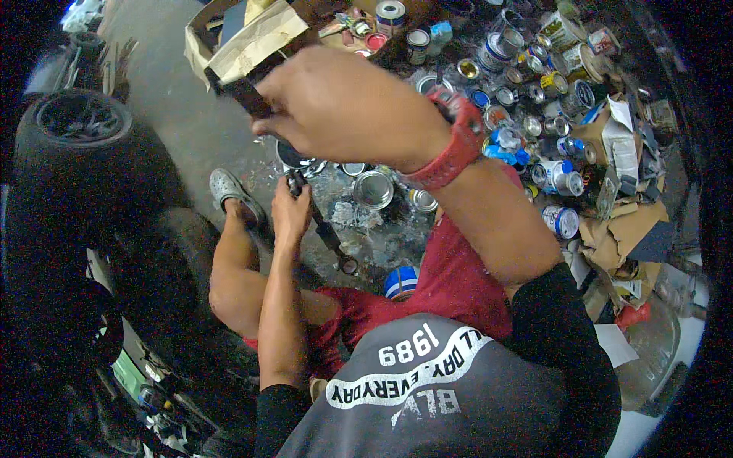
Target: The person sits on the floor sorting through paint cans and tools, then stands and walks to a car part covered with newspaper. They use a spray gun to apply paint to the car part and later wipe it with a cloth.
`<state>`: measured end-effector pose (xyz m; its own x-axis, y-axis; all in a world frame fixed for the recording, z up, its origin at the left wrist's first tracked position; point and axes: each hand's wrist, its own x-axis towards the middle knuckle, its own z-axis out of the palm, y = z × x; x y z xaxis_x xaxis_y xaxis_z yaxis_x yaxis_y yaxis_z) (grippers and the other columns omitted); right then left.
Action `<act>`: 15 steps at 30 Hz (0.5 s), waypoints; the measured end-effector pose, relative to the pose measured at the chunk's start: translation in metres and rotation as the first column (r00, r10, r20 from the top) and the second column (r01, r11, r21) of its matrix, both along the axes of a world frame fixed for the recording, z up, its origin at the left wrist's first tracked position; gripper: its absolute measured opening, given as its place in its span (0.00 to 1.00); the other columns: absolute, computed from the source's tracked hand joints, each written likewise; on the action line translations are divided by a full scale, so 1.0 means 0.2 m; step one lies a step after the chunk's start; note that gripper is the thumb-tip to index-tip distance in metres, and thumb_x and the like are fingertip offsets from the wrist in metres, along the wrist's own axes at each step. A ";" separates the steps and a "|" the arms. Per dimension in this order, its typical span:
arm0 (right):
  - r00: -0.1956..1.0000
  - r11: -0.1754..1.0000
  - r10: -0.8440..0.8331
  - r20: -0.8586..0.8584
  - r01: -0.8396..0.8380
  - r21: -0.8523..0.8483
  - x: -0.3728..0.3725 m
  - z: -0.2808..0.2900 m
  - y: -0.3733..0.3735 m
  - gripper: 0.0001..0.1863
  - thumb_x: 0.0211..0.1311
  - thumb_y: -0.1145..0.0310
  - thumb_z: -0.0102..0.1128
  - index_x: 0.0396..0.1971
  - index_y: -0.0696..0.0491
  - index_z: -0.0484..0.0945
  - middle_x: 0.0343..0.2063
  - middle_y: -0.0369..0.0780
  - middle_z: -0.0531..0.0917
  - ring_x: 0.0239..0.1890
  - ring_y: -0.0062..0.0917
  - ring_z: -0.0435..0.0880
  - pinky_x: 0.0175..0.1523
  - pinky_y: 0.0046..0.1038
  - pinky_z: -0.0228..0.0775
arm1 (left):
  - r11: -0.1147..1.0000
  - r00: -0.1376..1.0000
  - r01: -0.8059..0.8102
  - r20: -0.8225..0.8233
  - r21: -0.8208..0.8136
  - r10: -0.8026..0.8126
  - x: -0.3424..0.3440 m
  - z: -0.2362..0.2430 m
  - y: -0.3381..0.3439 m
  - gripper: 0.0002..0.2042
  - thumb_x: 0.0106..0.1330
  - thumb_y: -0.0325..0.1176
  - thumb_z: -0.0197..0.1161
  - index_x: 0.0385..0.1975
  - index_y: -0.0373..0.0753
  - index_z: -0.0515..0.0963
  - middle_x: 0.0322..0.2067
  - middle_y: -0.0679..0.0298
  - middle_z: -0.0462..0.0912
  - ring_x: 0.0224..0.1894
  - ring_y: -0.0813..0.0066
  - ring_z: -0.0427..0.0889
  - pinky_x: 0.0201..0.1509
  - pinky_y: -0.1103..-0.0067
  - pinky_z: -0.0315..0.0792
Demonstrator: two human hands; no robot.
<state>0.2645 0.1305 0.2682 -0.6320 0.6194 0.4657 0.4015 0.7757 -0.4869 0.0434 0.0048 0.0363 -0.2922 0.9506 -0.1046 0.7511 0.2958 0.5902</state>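
Observation:
My right hand, wearing a red-strapped watch, is raised high across the view, slightly blurred. Its fingers close on a dark flat strip; what kind of thing it is I cannot make out. Just beyond lies tan cardboard; whether it joins the strip is unclear. Lower down, my left hand wraps round a black rod-like part that slants down to a round, ringed end. An open can with dark contents stands just past this hand, partly hidden by my right hand.
Many paint cans crowd the floor at the far right. An open metal can sits nearer, and a blue-and-white can stands between my legs. A large tyre is at left. Torn cardboard lies at right.

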 end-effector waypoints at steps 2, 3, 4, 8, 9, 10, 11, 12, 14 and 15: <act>0.996 0.999 -0.012 0.084 0.015 -0.037 -0.03 -0.13 -0.01 0.14 0.66 0.59 0.70 0.35 0.56 0.88 0.27 0.52 0.86 0.36 0.53 0.88 0.46 0.52 0.80 | 1.000 1.000 0.002 0.031 -0.018 -0.001 0.02 0.04 0.00 0.19 0.70 0.39 0.68 0.54 0.33 0.78 0.41 0.41 0.89 0.45 0.40 0.88 0.50 0.55 0.79; 0.991 0.997 -0.011 0.135 0.021 -0.069 -0.04 -0.18 -0.01 0.14 0.66 0.59 0.71 0.35 0.55 0.88 0.28 0.52 0.86 0.36 0.52 0.88 0.46 0.52 0.79 | 1.000 1.000 -0.001 0.027 -0.031 0.002 0.03 0.06 -0.01 0.19 0.70 0.39 0.68 0.54 0.33 0.78 0.41 0.41 0.89 0.46 0.40 0.88 0.50 0.55 0.79; 0.982 0.995 -0.010 0.190 0.028 -0.092 -0.05 -0.22 -0.01 0.13 0.65 0.59 0.71 0.36 0.55 0.89 0.29 0.51 0.87 0.37 0.51 0.88 0.46 0.52 0.79 | 0.999 1.000 -0.005 0.028 -0.035 0.006 0.04 0.06 -0.01 0.20 0.70 0.39 0.68 0.54 0.33 0.78 0.41 0.41 0.89 0.46 0.40 0.89 0.50 0.55 0.79; 0.984 0.992 -0.124 0.130 0.119 0.046 -0.05 -0.32 0.01 0.12 0.65 0.59 0.71 0.36 0.53 0.89 0.31 0.49 0.87 0.41 0.47 0.88 0.48 0.50 0.78 | 1.000 0.998 0.022 0.066 -0.003 -0.022 0.05 0.02 0.02 0.24 0.69 0.39 0.69 0.61 0.32 0.77 0.45 0.37 0.88 0.50 0.35 0.87 0.54 0.54 0.78; 0.990 0.991 -0.114 0.084 0.107 0.076 -0.04 -0.30 -0.02 0.11 0.64 0.60 0.71 0.35 0.52 0.89 0.33 0.49 0.88 0.42 0.45 0.88 0.49 0.49 0.78 | 1.000 0.999 0.017 0.029 -0.007 -0.017 0.05 0.01 0.02 0.26 0.70 0.39 0.69 0.63 0.31 0.76 0.47 0.36 0.88 0.52 0.35 0.87 0.56 0.54 0.78; 0.994 0.994 -0.089 0.068 0.084 0.074 -0.04 -0.29 -0.04 0.11 0.63 0.60 0.71 0.35 0.51 0.89 0.32 0.48 0.87 0.40 0.46 0.88 0.49 0.48 0.77 | 1.000 1.000 0.016 -0.009 -0.010 -0.016 0.04 0.00 0.02 0.28 0.70 0.39 0.68 0.65 0.30 0.75 0.49 0.35 0.87 0.54 0.34 0.86 0.57 0.55 0.78; 0.996 0.998 -0.059 0.074 0.056 0.036 -0.06 -0.28 -0.06 0.11 0.63 0.59 0.71 0.35 0.51 0.89 0.31 0.48 0.87 0.40 0.46 0.87 0.49 0.48 0.77 | 0.999 0.999 0.041 0.024 0.002 -0.041 -0.03 -0.05 0.03 0.29 0.70 0.39 0.68 0.66 0.29 0.74 0.51 0.35 0.86 0.55 0.34 0.85 0.59 0.55 0.78; 0.997 1.000 -0.028 0.074 0.028 -0.005 -0.07 -0.28 -0.07 0.11 0.63 0.59 0.70 0.35 0.51 0.89 0.31 0.47 0.87 0.39 0.46 0.87 0.48 0.49 0.77 | 0.998 0.996 0.067 0.052 0.012 -0.067 -0.07 -0.11 0.03 0.30 0.71 0.39 0.68 0.68 0.28 0.73 0.53 0.35 0.86 0.57 0.34 0.85 0.60 0.55 0.77; 0.996 0.999 -0.012 0.085 0.016 -0.043 -0.03 -0.38 -0.03 0.10 0.64 0.59 0.69 0.34 0.51 0.89 0.30 0.47 0.86 0.38 0.46 0.86 0.48 0.49 0.77 | 0.997 0.992 0.070 0.103 -0.018 -0.068 0.01 0.04 0.05 0.28 0.72 0.39 0.67 0.67 0.27 0.73 0.56 0.34 0.84 0.60 0.35 0.83 0.62 0.57 0.77; 0.996 0.998 0.002 0.088 0.004 -0.062 -0.01 -0.42 -0.02 0.10 0.64 0.59 0.69 0.34 0.50 0.89 0.30 0.47 0.86 0.38 0.46 0.86 0.48 0.48 0.77 | 0.998 0.997 0.060 0.047 -0.008 -0.059 -0.01 -0.02 0.05 0.27 0.72 0.38 0.67 0.66 0.28 0.74 0.56 0.35 0.84 0.59 0.37 0.84 0.61 0.58 0.77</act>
<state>0.2623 0.1269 0.1844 -0.6681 0.6461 0.3690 0.4454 0.7445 -0.4973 0.0413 0.0150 0.0323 -0.2296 0.9651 -0.1261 0.7391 0.2572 0.6226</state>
